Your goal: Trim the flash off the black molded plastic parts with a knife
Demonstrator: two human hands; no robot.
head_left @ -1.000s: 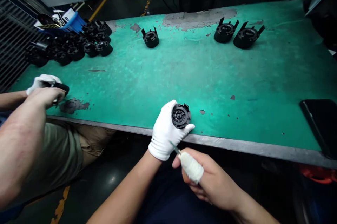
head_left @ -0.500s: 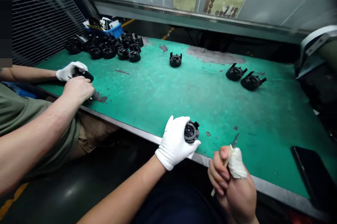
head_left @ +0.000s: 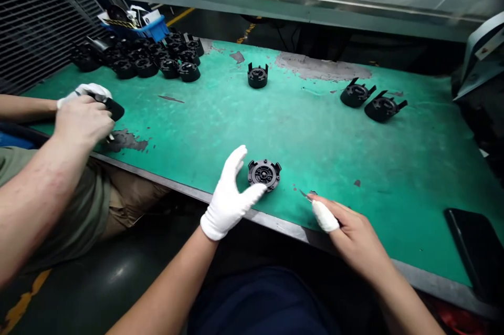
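Note:
A round black plastic part (head_left: 264,173) with upright clips faces up at the table's near edge. My left hand (head_left: 232,193), in a white glove, is open beside it; the fingers are apart from its left side, and the thumb overlaps its lower rim. Whether the thumb touches it I cannot tell. To the right, my right hand (head_left: 348,222) is closed on a small craft knife (head_left: 304,195). The blade points left toward the part, and most of the handle is hidden in the hand. White cloth covers my right thumb.
Similar black parts (head_left: 258,76) stand farther back on the green table (head_left: 315,135), several clustered at left before a blue basket (head_left: 157,29). A dark phone-like slab (head_left: 472,245) lies at right. At left, a co-worker's hands (head_left: 84,114) hold another black part.
My left hand has opened from its grip on the black part, which now faces up. My right hand has turned over and brought the knife left, close to the part.

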